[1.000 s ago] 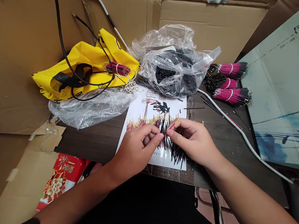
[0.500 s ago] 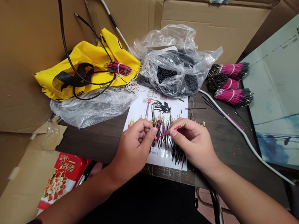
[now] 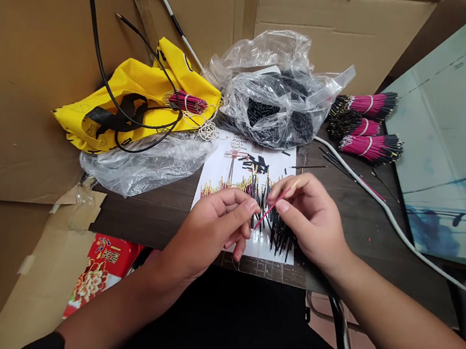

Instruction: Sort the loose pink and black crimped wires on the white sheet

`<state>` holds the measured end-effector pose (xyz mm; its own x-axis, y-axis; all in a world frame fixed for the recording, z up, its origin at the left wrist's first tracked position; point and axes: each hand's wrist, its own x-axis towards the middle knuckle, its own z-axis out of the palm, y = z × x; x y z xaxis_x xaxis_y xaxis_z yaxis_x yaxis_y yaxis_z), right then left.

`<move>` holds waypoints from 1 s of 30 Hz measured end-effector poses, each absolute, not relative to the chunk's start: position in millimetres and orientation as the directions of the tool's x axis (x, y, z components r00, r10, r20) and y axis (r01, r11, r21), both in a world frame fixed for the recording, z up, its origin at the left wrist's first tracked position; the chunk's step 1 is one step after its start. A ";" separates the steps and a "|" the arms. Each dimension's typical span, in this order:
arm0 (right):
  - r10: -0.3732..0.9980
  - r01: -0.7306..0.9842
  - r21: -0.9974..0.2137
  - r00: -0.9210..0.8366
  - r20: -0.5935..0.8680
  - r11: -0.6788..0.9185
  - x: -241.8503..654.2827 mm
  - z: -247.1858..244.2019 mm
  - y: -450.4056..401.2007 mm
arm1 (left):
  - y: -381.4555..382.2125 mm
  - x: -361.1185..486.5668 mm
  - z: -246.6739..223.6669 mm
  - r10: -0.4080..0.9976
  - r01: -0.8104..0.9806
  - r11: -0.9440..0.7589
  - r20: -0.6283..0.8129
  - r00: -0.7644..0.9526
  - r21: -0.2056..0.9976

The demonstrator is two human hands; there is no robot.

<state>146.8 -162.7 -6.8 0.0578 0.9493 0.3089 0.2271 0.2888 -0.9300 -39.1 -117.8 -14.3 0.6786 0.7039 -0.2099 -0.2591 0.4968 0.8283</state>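
My right hand (image 3: 312, 222) pinches a thin red wire (image 3: 270, 208) with a gold tip, which slants down to the left. My left hand (image 3: 222, 219) is just left of it, with thumb and forefinger pressed together; what they hold, if anything, is too small to make out. Beneath both hands lies a white printed sheet (image 3: 217, 161). Many black wires (image 3: 281, 239) with gold tips are spread on it, and red ones with gold ends (image 3: 221, 184) lie toward its left. Short black tubes (image 3: 259, 165) sit in a loose pile near the sheet's upper part.
Behind the sheet is a clear plastic bag (image 3: 279, 112) of black pieces. A yellow bag (image 3: 120, 79) with black cables over it lies left. Banded pink-and-black wire bundles (image 3: 368, 146) and a white cable (image 3: 402, 225) are right. Cardboard (image 3: 337, 34) stands behind.
My left hand has moved right and turned, its thumb and forefinger now closed together near the red wire. My right hand still holds that wire, slightly higher. The view has shifted a little.
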 end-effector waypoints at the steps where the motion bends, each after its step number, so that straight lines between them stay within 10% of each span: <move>1: 0.914 0.283 -0.888 0.077 0.398 0.362 148.1 -6.7 -162.0 | -117.4 -39.3 -10.6 0.677 -0.271 0.544 -0.224 0.701 0.794; 4: 0.739 0.598 -0.567 -0.065 0.670 0.567 154.3 -1.7 -162.4 | -116.0 -39.9 -0.6 0.593 -0.286 0.663 -0.253 0.764 0.692; 9: 0.561 0.743 -0.099 -0.403 0.723 0.662 159.3 13.9 -169.7 | -119.0 -40.6 3.3 0.495 -0.252 0.744 -0.258 0.830 0.619; 15: 0.722 0.622 -0.439 -0.320 0.613 0.649 152.7 11.7 -170.9 | -130.8 -44.1 -4.6 0.840 -0.207 0.105 0.025 0.542 0.973; 19: 0.748 0.522 -0.559 -0.278 0.602 0.644 150.1 7.5 -169.3 | -132.8 -47.0 -4.6 0.796 -0.078 -0.392 0.381 0.472 0.917; 30: 0.781 0.502 -0.610 -0.264 0.566 0.612 146.8 11.4 -170.1 | -131.9 -46.2 1.3 0.704 0.088 -0.652 0.559 0.438 0.753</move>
<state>146.8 -170.1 11.4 -0.2641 0.7808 0.5662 0.5024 0.6125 -0.6103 -46.2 -131.9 1.3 0.4379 0.7044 0.5586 0.0884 -0.6521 0.7530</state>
